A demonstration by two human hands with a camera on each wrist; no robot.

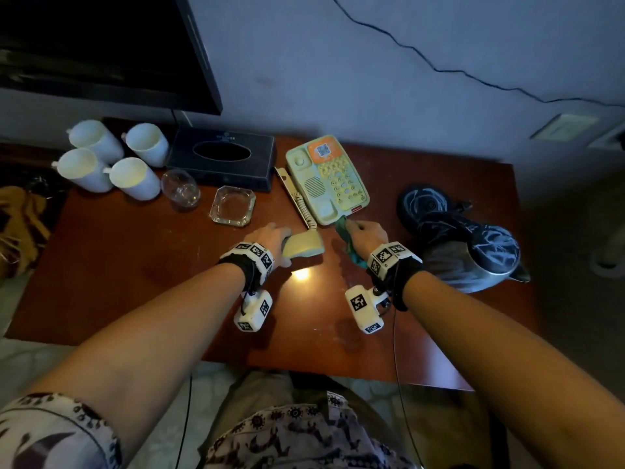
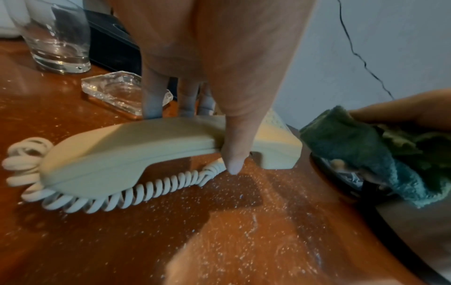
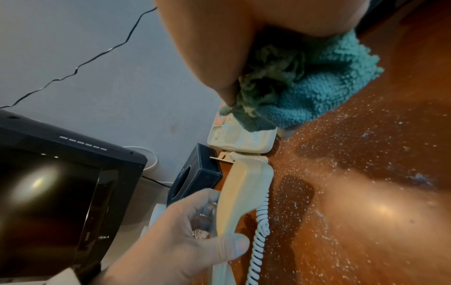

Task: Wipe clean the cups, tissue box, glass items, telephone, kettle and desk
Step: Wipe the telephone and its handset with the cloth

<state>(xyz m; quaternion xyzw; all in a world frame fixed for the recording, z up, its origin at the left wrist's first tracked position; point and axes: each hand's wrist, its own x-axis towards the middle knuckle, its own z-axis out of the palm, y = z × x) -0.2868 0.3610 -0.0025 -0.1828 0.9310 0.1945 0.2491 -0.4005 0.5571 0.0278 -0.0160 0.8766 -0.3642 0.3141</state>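
**Handset off the cradle, cloth at the phone's near edge**

So the telephone [image 1: 326, 179] sits near the back middle of the reddish wooden tabletop [image 1: 135, 265], keypad up, cradle empty. Its handset [image 1: 304, 248] is lifted just off the wood in front of it, with the left hand [image 1: 270, 238] wrapped around it, thumb on the near side and fingers [image 2: 152, 96] curled over the far side. The coiled cord [image 2: 136, 192] trails on the tabletop under the handset and runs back to the phone's left side.

The right hand [image 1: 368, 231] is bunched around a teal-green cloth [image 1: 348, 238], pressing the cloth's tip against the near edge of the phone base. The rest of the cloth hangs out below the palm.

Left of the phone: a dark tissue box [image 1: 221, 159] near the wall, a square glass ashtray [image 1: 232, 205] in front of it, then a clear drinking glass [image 1: 181, 190] and four white cups [image 1: 111, 160] grouped at the back left corner. On the right side a dark kettle [image 1: 473, 238] with a metal body stands close to the right hand.

The wrist views show the wood speckled with pale dust and smears. A black TV screen [image 1: 101, 45] hangs over the back left, and a thin black cable [image 1: 439, 69] runs along the wall.
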